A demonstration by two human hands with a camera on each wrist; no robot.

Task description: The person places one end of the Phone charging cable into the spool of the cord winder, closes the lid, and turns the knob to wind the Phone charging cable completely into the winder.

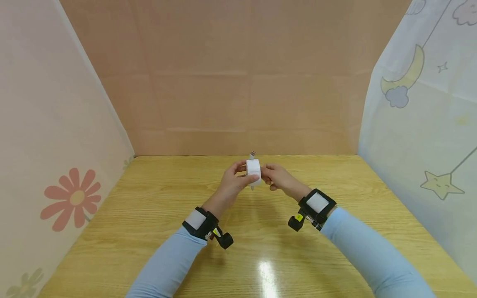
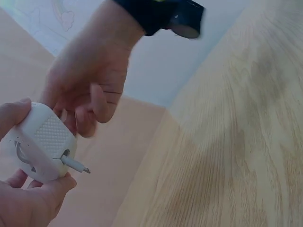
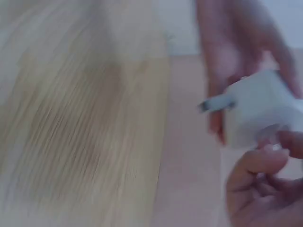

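**Both hands on the cable reel, held above the desk**

I see the left hand (image 1: 232,182) pinching the white retractable cable reel (image 1: 253,169) thumb over fingers; the right hand (image 1: 276,177) grips its far side. It's mid-air, over the desk (image 1: 149,215). I'd steady the body and pull the connector tip (image 2: 75,165) straight out. The shell is rounded matte plastic with a dimpled patch; the desk is glossy wood-grain.
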